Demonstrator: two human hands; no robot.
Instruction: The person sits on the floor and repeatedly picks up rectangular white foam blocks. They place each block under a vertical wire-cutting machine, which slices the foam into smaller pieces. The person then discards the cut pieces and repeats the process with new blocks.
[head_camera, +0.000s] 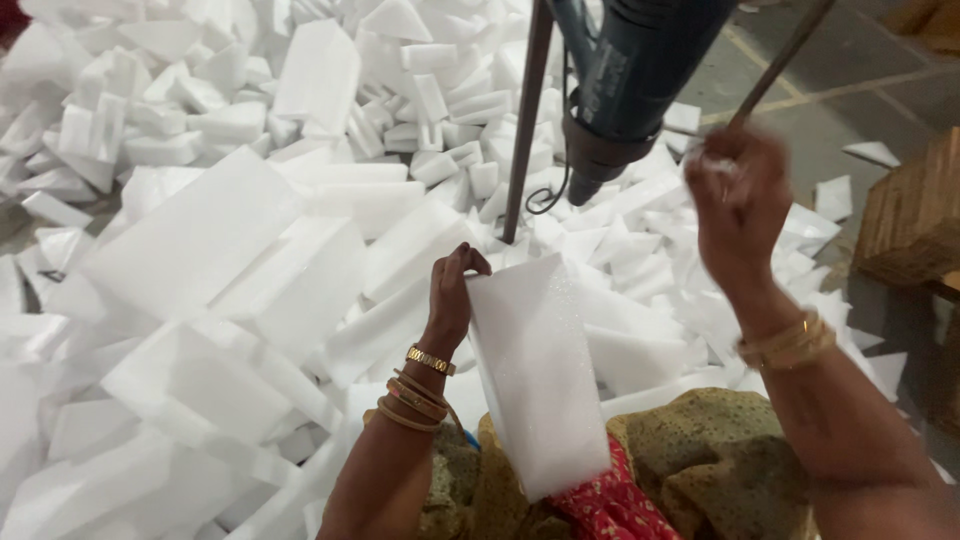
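We see our left hand (452, 292) pinching the top edge of a white foam slab (535, 380) held upright over the lap, our right hand (738, 195) blurred, raised beside a dark heat gun (625, 85) hanging above that slab, loose foam pieces (220, 250) heaped beyond it.
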